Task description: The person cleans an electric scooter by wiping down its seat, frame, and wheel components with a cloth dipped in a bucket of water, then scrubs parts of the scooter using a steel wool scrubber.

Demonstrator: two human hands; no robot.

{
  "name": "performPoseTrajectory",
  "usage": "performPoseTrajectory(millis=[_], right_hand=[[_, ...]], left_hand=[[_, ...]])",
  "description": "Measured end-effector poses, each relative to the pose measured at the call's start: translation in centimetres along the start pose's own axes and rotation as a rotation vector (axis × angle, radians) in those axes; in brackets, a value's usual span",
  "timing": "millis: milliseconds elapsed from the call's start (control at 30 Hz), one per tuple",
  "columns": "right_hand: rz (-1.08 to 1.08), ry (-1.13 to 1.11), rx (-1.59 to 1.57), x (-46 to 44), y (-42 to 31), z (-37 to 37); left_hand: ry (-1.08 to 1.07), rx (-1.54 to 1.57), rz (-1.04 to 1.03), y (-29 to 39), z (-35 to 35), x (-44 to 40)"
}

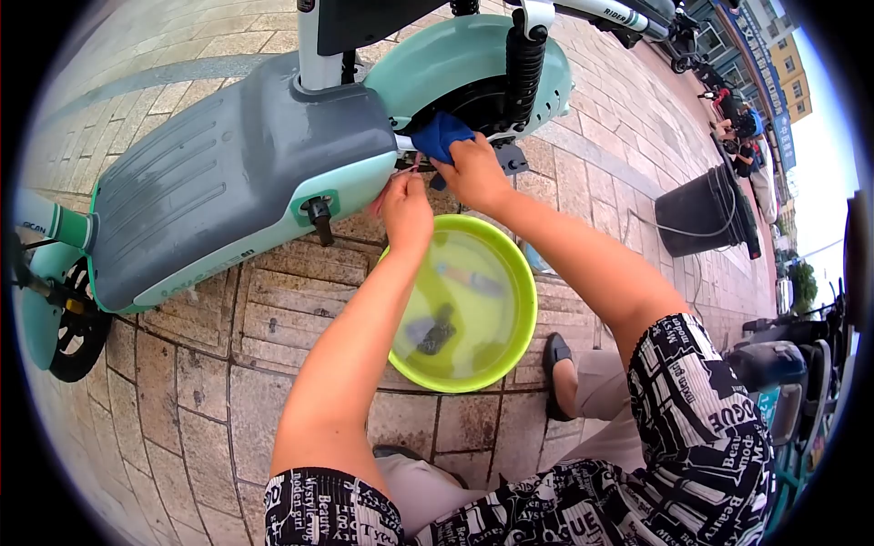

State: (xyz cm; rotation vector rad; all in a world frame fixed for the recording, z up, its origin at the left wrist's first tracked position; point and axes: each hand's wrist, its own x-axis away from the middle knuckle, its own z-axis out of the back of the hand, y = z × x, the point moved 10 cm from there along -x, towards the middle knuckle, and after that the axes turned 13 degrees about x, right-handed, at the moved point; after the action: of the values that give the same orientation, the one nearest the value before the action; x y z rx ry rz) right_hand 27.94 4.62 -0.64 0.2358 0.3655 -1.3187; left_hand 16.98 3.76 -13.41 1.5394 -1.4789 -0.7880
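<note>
My right hand (471, 173) is closed on a bunched blue cloth (442, 135) and presses it against the frame beside the wheel (464, 105) of a mint-green and grey electric scooter (246, 164). Just below, my left hand (407, 209) pinches what looks like a pink cloth (376, 202), mostly hidden behind the fingers, at the scooter's lower edge. Under my forearms stands a lime-green basin (531, 309) of cloudy water. A dark lump and a pale, long object lie in the water, too blurred to name.
A black bucket (696, 214) with a wire handle stands to the right on the paving (300, 337). My shoe (557, 364) is close to the basin's right side. More parked scooters (774, 364) line the right edge, and people (745, 155) are in the distance.
</note>
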Motion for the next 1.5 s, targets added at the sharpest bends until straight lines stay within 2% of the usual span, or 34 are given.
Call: performPoseTrajectory(millis=[33, 100, 167, 200, 233, 267, 333, 367, 400, 433, 500, 533, 567, 600, 633, 667, 700, 733, 767, 833, 867, 900, 967, 1000, 1067, 1100, 1167, 1300, 1333, 1467, 1500], right_hand=[[0.108, 0.021, 0.073, -0.1, -1.4, -0.6], [0.094, 0.007, 0.026, -1.2, -0.3, -1.1], [-0.070, -0.216, -0.375, -1.5, 2.5, -2.4], [-0.116, -0.240, -0.556, -1.2, 2.7, -1.1], [-0.046, -0.213, -0.484, -1.1, 3.0, 0.1], [-0.069, -0.253, -0.405, -0.5, 4.0, 0.4], [-0.108, -0.288, -0.349, 1.1, 3.8, 2.4], [-0.244, -0.405, -0.618, 2.4, 3.9, 1.8], [-0.372, -0.521, -0.885, 3.5, 4.0, 0.7], [-0.273, -0.609, -0.620, 3.9, 4.5, -0.1], [-0.354, -0.815, -0.553, 6.4, 4.5, -0.7], [-0.434, -0.983, -0.579, 8.1, 4.1, -1.3], [-0.397, -1.001, -0.532, 8.5, 4.2, -1.7], [-0.303, -0.977, -0.480, 8.4, 4.1, -2.4], [-0.211, -0.950, -0.425, 8.4, 4.0, -2.9], [-0.211, -0.945, -0.445, 8.7, 4.3, -3.5], [-0.103, -0.912, -0.366, 8.5, 3.7, -3.3], [0.006, -0.875, -0.285, 8.2, 3.2, -3.1], [0.011, -0.871, -0.302, 8.4, 3.3, -3.6], [0.215, -0.681, -0.212, 7.8, 2.1, -3.0], [0.277, -0.580, -0.221, 7.6, 1.8, -2.4], [0.277, -0.576, -0.230, 7.4, 1.7, -2.0], [0.254, -0.735, -0.132, 8.0, 2.0, -2.8], [0.249, -0.735, -0.135, 7.7, 1.9, -1.8], [0.244, -0.926, -0.040, 8.7, 2.0, -1.0], [0.240, -0.929, -0.045, 8.9, 2.3, -0.9], [0.163, -0.900, -0.101, 8.8, 3.0, -0.7], [0.129, -0.736, -0.116, 7.9, 4.1, -1.2], [0.139, -0.621, -0.116, 7.5, 4.0, -0.4], [0.236, -0.577, -0.074, 7.3, 2.7, -0.8], [0.247, -0.507, -0.079, 7.1, 2.4, -0.3]], left_hand=[[-0.028, 0.104, 0.072, -0.8, -0.2, 0.2], [-0.006, 0.140, 0.138, -1.2, -0.4, 0.8], [0.016, 0.174, 0.202, -0.6, -0.3, 1.6], [0.011, 0.082, 0.215, 0.0, -0.3, 1.9], [0.003, -0.014, 0.232, 0.0, -0.3, 2.2], [0.001, -0.031, 0.234, -0.3, -0.2, 2.6], [-0.049, -0.376, -0.272, 4.1, -0.8, 3.6], [-0.050, -0.395, -0.277, 4.2, -0.8, 4.0], [-0.059, -0.413, -0.370, 5.8, -1.5, 4.6], [-0.071, -0.431, -0.459, 7.2, -2.3, 5.3], [-0.090, -0.527, -0.470, 7.4, -3.1, 4.6], [-0.045, -0.596, -0.625, 8.0, -3.4, 4.7], [0.000, -0.662, -0.782, 8.5, -3.7, 5.2], [0.017, -0.672, -0.817, 8.4, -4.1, 5.4], [0.006, -0.690, -0.819, 8.0, -4.5, 5.7], [0.070, -0.484, -0.573, 6.1, -3.1, 4.6], [0.136, -0.277, -0.327, 4.0, -1.9, 3.8], [0.136, -0.293, -0.334, 3.9, -1.9, 3.4], [0.165, -0.240, -0.311, 3.5, -1.3, 2.8], [0.198, -0.199, -0.291, 3.6, -0.6, 1.8], [0.194, -0.168, -0.231, 3.1, -0.4, 1.1], [0.189, -0.135, -0.169, 2.7, -0.4, 0.8], [0.198, -0.153, -0.187, 3.1, -0.6, 0.8], [0.203, -0.145, -0.168, 2.9, -0.7, 0.7], [0.190, -0.119, -0.151, 2.6, -1.0, 0.6], [0.188, -0.123, -0.145, 2.1, -0.8, 0.2], [0.231, -0.158, -0.237, 2.1, -0.1, -0.3], [0.299, -0.278, -0.221, 2.3, -0.2, -0.8], [0.291, -0.273, -0.245, 2.3, -0.4, -1.1], [0.299, -0.261, -0.132, 1.6, 0.2, -2.5], [0.302, -0.262, -0.129, 2.2, 0.1, -2.3]])
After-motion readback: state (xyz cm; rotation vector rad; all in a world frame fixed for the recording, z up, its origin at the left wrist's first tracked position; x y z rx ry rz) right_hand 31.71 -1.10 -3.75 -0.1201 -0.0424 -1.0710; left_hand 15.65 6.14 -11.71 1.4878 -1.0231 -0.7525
